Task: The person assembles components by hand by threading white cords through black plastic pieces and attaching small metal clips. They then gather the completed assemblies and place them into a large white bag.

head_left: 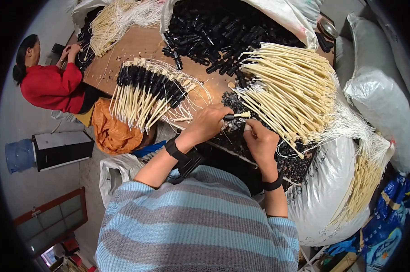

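My left hand (208, 123) is closed around a small black plastic fitting (230, 117) with a cream-coloured end, held level over the table's near edge. Close by on the right, the thumb and fingers of my right hand (262, 139) are pinched together; a thin white cord (242, 119) shows at their tips. Just beyond both hands lies a heap of small black parts (234, 102). To the right is a large bundle of cream sticks (291, 90) with white strings. Left of my hands, a row of cream sticks with black fittings (146, 84) lies across the table.
An open white sack spills black fittings (223, 31) at the back. A person in red (53, 88) works at the table's left end. Full white sacks (379, 77) stand on the right. An orange bag (114, 129) sits below the table's left edge.
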Available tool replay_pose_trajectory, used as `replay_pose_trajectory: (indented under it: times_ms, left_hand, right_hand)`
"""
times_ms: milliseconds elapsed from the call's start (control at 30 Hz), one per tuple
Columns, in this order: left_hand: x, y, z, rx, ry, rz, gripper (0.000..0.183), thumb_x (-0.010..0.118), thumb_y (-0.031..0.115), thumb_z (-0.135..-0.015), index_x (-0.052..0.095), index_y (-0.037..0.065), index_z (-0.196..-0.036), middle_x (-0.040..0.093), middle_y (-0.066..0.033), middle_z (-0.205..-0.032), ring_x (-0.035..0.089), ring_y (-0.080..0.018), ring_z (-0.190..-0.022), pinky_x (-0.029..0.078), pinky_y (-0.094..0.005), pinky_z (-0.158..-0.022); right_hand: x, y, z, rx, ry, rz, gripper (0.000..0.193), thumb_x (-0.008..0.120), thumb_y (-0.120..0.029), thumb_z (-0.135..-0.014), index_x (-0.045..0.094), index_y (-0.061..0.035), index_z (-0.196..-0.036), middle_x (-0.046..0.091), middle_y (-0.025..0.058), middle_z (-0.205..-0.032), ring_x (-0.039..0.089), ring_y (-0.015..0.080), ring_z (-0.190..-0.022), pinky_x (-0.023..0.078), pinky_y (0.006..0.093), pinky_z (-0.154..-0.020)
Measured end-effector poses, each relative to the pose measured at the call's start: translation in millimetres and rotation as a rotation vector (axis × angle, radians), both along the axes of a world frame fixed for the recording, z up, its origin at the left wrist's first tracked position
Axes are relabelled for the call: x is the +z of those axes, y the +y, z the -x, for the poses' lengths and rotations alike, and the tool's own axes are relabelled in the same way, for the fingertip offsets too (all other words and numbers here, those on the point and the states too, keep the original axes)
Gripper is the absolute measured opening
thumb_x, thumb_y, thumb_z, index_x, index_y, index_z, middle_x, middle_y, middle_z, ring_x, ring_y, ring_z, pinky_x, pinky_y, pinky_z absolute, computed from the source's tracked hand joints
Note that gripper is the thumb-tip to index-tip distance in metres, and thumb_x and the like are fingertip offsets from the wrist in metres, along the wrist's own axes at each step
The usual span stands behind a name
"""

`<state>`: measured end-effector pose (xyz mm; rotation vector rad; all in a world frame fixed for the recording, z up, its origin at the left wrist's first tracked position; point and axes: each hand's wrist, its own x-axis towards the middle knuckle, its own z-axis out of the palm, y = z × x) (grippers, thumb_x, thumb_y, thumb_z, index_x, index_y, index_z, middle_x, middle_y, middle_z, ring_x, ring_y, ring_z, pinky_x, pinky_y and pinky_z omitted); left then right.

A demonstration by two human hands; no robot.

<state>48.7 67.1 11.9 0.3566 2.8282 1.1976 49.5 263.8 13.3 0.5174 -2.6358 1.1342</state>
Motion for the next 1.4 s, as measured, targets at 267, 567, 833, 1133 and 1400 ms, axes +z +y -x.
replay_pose_trajectory:
  times_ms: [267,567,833,1133,1400]
  left_hand:
    - [2.8,-3.2,-5.1,-0.07,0.08,-0.054,0.039,0.055,-0.006,-0.07,0.061,0.005,-0.107,0.064,-0.0162,-0.094,0.06,-0.0375,-0.093,0.048,-0.0447,-0.079]
    - [22.0,-7.5,0.8,-0.272,-0.241,0.144,0.05,0.055,-0.006,-0.07,0.052,0.008,-0.118,0.065,-0.0169,-0.101,0.061,-0.0373,-0.098,0.047,-0.0459,-0.081]
    - [8.3,-9.7,-2.0,-0.19,0.197,-0.297,0.028,0.063,-0.002,-0.068,0.063,0.003,-0.096,0.064,-0.0094,-0.089,0.06,-0.0286,-0.082,0.049,-0.0372,-0.075]
    - [-6.8,-5.9,11.8,-0.202,0.344,-0.384,0.012,0.063,-0.004,-0.07,0.063,0.003,-0.08,0.063,-0.0082,-0.081,0.06,-0.0243,-0.075,0.049,-0.032,-0.068]
    - [-48.3,-28.5,69.5,0.017,0.235,-0.1,0.027,0.063,-0.004,-0.066,0.063,0.005,-0.092,0.06,-0.0137,-0.078,0.058,-0.033,-0.074,0.046,-0.0404,-0.067]
  right_hand:
    - [9.8,-10.2,1.2,0.112,-0.027,-0.035,0.011,0.068,-0.007,-0.079,0.069,-0.0071,-0.09,0.059,0.0119,-0.06,0.058,0.0227,-0.048,0.045,0.031,-0.048]
    - [3.8,-16.2,-15.7,0.205,-0.068,0.097,0.018,0.065,-0.008,-0.083,0.065,-0.0036,-0.1,0.061,0.014,-0.067,0.056,0.0243,-0.051,0.044,0.0316,-0.051]
    - [10.5,-17.3,-22.8,0.089,-0.061,-0.038,0.009,0.062,-0.012,-0.089,0.064,-0.0075,-0.096,0.058,0.0135,-0.064,0.06,0.0289,-0.054,0.044,0.0361,-0.05]
    - [-6.2,-18.2,-16.7,0.073,-0.25,0.19,0.012,0.061,-0.009,-0.086,0.069,-0.0076,-0.094,0.062,0.0176,-0.069,0.062,0.0305,-0.058,0.047,0.0343,-0.053]
    - [-12.1,-12.3,-5.7,-0.138,-0.5,0.285,0.01,0.062,-0.007,-0.086,0.067,-0.0002,-0.091,0.051,-0.002,-0.063,0.04,0.0036,-0.058,0.034,0.0222,-0.052]
